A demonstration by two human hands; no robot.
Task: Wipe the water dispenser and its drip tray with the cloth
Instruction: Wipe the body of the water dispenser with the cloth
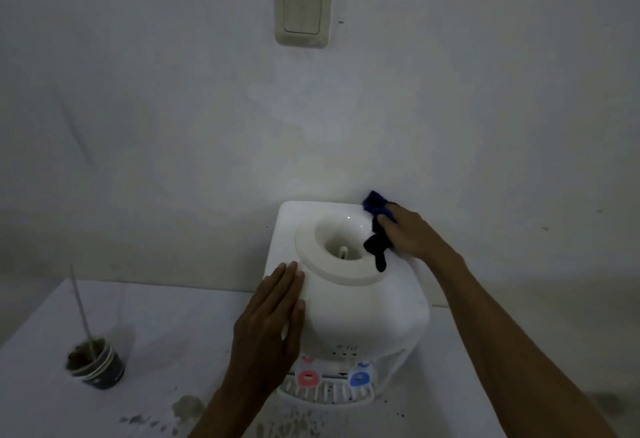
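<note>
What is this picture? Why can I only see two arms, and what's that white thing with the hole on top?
The camera sits on a person's head and looks down, so you see only their arms. The white thing is a water dispenser; a big bottle would normally sit in that hole. The right hand holds a dark blue cloth against the dispenser's top, at the back. The left hand lies flat on its side, fingers open. At the bottom front is the drip tray, below a pink tap and a blue tap. A paper cup with a stick in it stands on the table.
</note>
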